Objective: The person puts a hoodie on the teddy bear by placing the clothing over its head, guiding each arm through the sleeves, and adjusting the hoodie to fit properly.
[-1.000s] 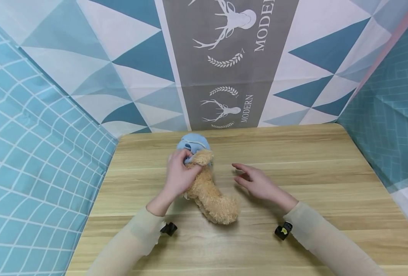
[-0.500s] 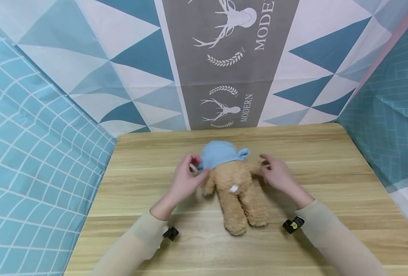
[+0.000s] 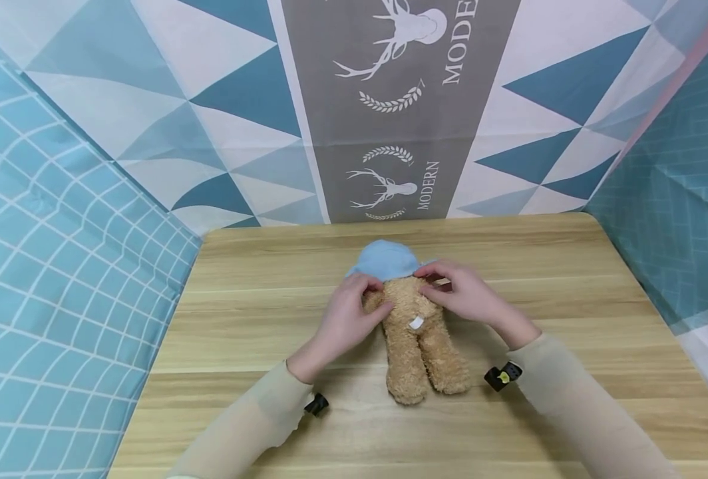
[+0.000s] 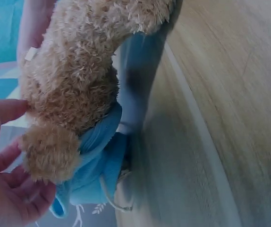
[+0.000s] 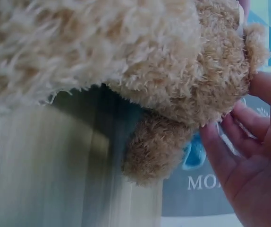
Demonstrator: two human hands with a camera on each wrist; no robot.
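Note:
A tan, shaggy teddy bear (image 3: 403, 303) lies back-up on the table, legs toward me, with a small white tag (image 3: 416, 322) low on its back. Blue fabric headwear (image 3: 386, 259) covers its head; a pale cord (image 4: 108, 195) hangs from it in the left wrist view. My left hand (image 3: 349, 314) holds the bear at its left shoulder, thumb on the back and fingers around the arm. At the opposite shoulder, my right hand (image 3: 466, 294) grips with thumb and fingers, several of them reaching the underside in the right wrist view. The bear's face is hidden.
The wooden table (image 3: 258, 346) extends around the bear on all sides. Behind it rises a patterned cloth backdrop (image 3: 384, 120), with a blue gridded cloth (image 3: 60, 266) at left and a teal one (image 3: 683, 199) at right. Black wrist cameras (image 3: 502, 376) hang at both sleeves.
The bear has turned from its side to back-up and shifted right. My left hand followed it rightward, and my right hand moved from beside the bear to its shoulder.

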